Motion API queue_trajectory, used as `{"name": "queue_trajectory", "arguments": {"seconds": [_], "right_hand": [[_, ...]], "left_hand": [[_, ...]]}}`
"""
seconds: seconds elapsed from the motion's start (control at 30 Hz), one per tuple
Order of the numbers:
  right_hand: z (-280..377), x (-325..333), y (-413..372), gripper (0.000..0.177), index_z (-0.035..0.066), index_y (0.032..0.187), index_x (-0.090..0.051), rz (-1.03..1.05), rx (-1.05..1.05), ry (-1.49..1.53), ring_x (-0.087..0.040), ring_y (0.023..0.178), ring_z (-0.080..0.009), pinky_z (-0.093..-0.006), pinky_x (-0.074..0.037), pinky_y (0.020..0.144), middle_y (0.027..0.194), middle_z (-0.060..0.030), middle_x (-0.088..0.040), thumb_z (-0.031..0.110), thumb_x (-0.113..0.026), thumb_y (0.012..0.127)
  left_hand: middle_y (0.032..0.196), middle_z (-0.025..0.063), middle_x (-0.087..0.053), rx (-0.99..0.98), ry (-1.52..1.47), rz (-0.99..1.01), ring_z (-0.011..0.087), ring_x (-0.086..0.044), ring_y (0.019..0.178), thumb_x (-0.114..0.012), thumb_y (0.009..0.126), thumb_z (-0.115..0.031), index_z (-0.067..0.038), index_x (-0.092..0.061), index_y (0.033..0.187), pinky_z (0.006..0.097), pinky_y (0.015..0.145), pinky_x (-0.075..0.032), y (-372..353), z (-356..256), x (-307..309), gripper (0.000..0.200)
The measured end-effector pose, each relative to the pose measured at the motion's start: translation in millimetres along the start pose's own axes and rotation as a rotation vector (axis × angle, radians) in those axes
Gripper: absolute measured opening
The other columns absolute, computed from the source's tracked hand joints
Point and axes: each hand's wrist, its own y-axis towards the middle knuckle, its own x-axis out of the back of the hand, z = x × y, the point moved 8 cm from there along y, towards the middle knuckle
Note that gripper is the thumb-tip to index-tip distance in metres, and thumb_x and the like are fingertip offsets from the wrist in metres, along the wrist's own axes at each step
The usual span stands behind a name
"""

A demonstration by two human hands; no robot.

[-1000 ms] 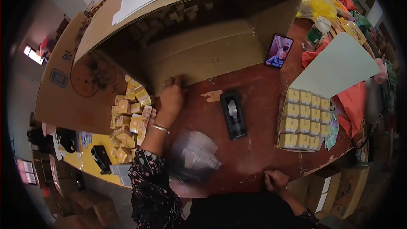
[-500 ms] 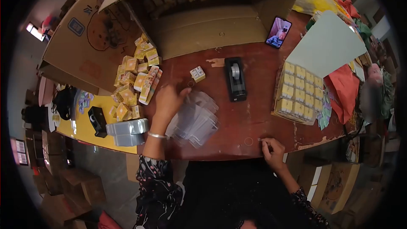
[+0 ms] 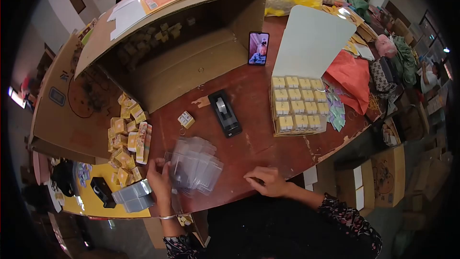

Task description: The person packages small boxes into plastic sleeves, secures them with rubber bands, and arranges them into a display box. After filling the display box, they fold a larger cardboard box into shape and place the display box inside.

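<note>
Several flat clear plastic sleeves (image 3: 199, 165) lie overlapping on the red-brown table. My left hand (image 3: 159, 177) is at their left edge, thumb and fingers pinched on one clear sleeve. My right hand (image 3: 268, 181) rests near the table's front edge with its fingers curled in; whatever it holds, if anything, is hidden. A small yellow-and-white box (image 3: 186, 120) stands beyond the sleeves, with a thin ring by it. A black tape dispenser (image 3: 225, 114) with a roll of clear tape sits to its right.
Small yellow boxes (image 3: 123, 136) are heaped at the left, near a stack of clear packs (image 3: 132, 196). A large open carton (image 3: 191, 79) stands behind. A phone (image 3: 258, 49) leans upright beside it. At the right, an open display box (image 3: 314, 24) holds rows of small boxes.
The view has turned to the right. My left hand has drawn back from near the small box to the left edge of the sleeves. My right hand has moved closer to the sleeves.
</note>
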Motion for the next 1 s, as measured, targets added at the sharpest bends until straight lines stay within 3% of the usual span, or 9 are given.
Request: {"name": "queue_trajectory", "arguments": {"seconds": [0.1, 0.23, 0.3, 0.4, 0.53, 0.63, 0.73, 0.9, 1.0], "right_hand": [[21.5, -9.4, 30.4, 0.041, 0.003, 0.131, -0.063, 0.086, -0.056, 0.24, -0.069, 0.083, -0.0188, -0.0308, -0.058, 0.07, 0.119, -0.0105, -0.066, 0.006, -0.071, 0.091], [48.5, -11.9, 71.6, 0.066, 0.005, 0.153, -0.042, 0.126, -0.053, 0.397, -0.066, 0.092, -0.0155, -0.0292, -0.058, 0.074, 0.139, -0.0134, -0.052, 0.005, -0.068, 0.092], [48.1, -22.1, 83.0, 0.072, 0.006, 0.158, -0.035, 0.188, -0.101, 0.44, -0.065, 0.096, -0.0151, -0.0289, -0.058, 0.076, 0.143, -0.015, -0.048, 0.005, -0.067, 0.093], [34.5, -33.6, 80.8, 0.062, 0.004, 0.151, -0.045, 0.176, -0.187, 0.604, -0.065, 0.094, -0.0121, -0.0286, -0.058, 0.075, 0.134, -0.0121, -0.053, 0.004, -0.066, 0.093], [53.1, -5.7, 82.6, 0.05, 0.003, 0.141, -0.056, 0.04, 0.012, 0.2, -0.065, 0.088, -0.0126, -0.0272, -0.055, 0.079, 0.119, -0.0101, -0.057, 0.0, -0.066, 0.093], [46.7, -2.2, 79.6, 0.049, 0.005, 0.14, -0.057, 0.077, 0.005, 0.204, -0.065, 0.087, -0.0129, -0.0266, -0.055, 0.077, 0.118, -0.0104, -0.057, 0.001, -0.066, 0.092], [42.1, -0.8, 80.0, 0.039, 0.005, 0.13, -0.062, 0.102, -0.199, 0.365, -0.064, 0.088, -0.0117, -0.0258, -0.055, 0.075, 0.115, -0.009, -0.056, 0.003, -0.068, 0.092], [30.2, -1.0, 69.0, 0.023, 0.004, 0.114, -0.06, 0.082, -0.223, 0.453, -0.067, 0.088, -0.0157, -0.0276, -0.056, 0.072, 0.108, -0.0075, -0.053, 0.006, -0.069, 0.092], [23.2, -10.8, 63.2, 0.023, 0.003, 0.117, -0.062, 0.226, -0.345, 0.537, -0.068, 0.087, -0.0138, -0.0271, -0.057, 0.072, 0.121, -0.0094, -0.062, 0.009, -0.067, 0.095]], "left_hand": [[0.084, 0.0067, -0.068, 0.06, -0.29, -0.009, 0.013, -0.063, 0.074, -0.072, 0.09, 0.002, 0.002, -0.064, 0.096, 0.0271, 0.069, -0.052, -25.3, -43.3, 6.2, 0.009], [0.091, 0.0061, -0.072, -0.181, -0.155, 0.068, 0.0112, -0.068, 0.078, -0.067, 0.095, 0.001, 0.003, -0.067, 0.11, 0.0245, 0.068, -0.055, -63.1, -95.9, 0.5, 0.015], [0.09, 0.0077, -0.074, -0.124, -0.238, 0.097, 0.0112, -0.068, 0.076, -0.066, 0.096, 0.0, 0.004, -0.068, 0.112, 0.0246, 0.067, -0.055, -79.1, -116.1, -3.8, 0.016], [0.095, 0.0131, -0.076, -0.145, -0.204, 0.118, 0.017, -0.073, 0.081, -0.067, 0.095, 0.003, 0.003, -0.07, 0.115, 0.0283, 0.071, -0.057, -88.9, -120.7, -5.2, 0.021], [0.093, 0.0129, -0.075, -0.145, -0.173, 0.137, 0.0164, -0.072, 0.079, -0.067, 0.094, 0.002, 0.002, -0.07, 0.115, 0.0285, 0.069, -0.056, -89.3, -126.8, -11.5, 0.021], [0.09, 0.0134, -0.073, -0.211, -0.148, 0.142, 0.0201, -0.072, 0.077, -0.069, 0.093, 0.002, 0.001, -0.07, 0.115, 0.0303, 0.068, -0.056, -88.8, -135.3, -20.3, 0.022], [0.089, 0.0146, -0.071, -0.421, 0.024, 0.151, 0.0255, -0.071, 0.075, -0.071, 0.091, 0.002, -0.001, -0.071, 0.117, 0.0338, 0.067, -0.055, -96.4, -157.5, -31.9, 0.026], [0.09, 0.0145, -0.07, -0.551, 0.175, 0.114, 0.0256, -0.07, 0.078, -0.067, 0.091, 0.006, -0.002, -0.069, 0.122, 0.0338, 0.068, -0.055, -102.4, -166.1, -35.6, 0.032], [0.089, 0.0143, -0.07, -0.557, 0.197, 0.132, 0.0293, -0.067, 0.078, -0.071, 0.089, 0.004, -0.002, -0.07, 0.12, 0.0382, 0.069, -0.053, -106.4, -167.8, -38.3, 0.032]]}}
